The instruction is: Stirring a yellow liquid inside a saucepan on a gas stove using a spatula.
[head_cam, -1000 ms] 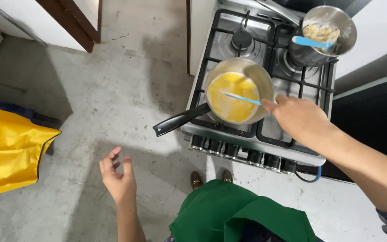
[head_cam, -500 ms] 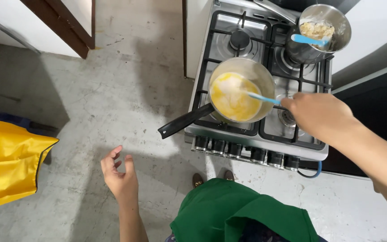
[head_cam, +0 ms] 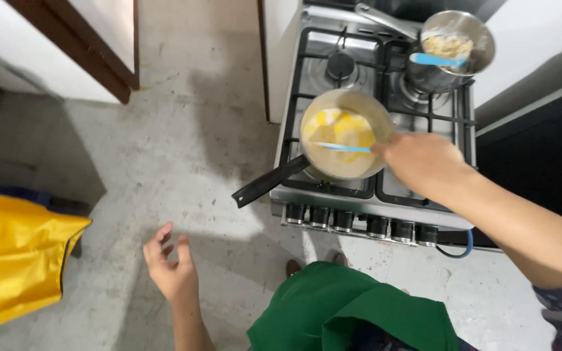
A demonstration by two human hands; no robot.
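Yellow egg mixture sits in the frying pan on the stove's front left burner; the right hand grips a blue spatula in it, while the left hand hangs open and empty over the concrete floor.

Home kitchen. Gas stove with black grates, row of knobs along front edge. Pan of yellow food on front burner, black handle jutting left. Steel pot on rear burner, blue spatula inside. Bare concrete floor. White cabinet beside stove; wooden door frame at upper left.
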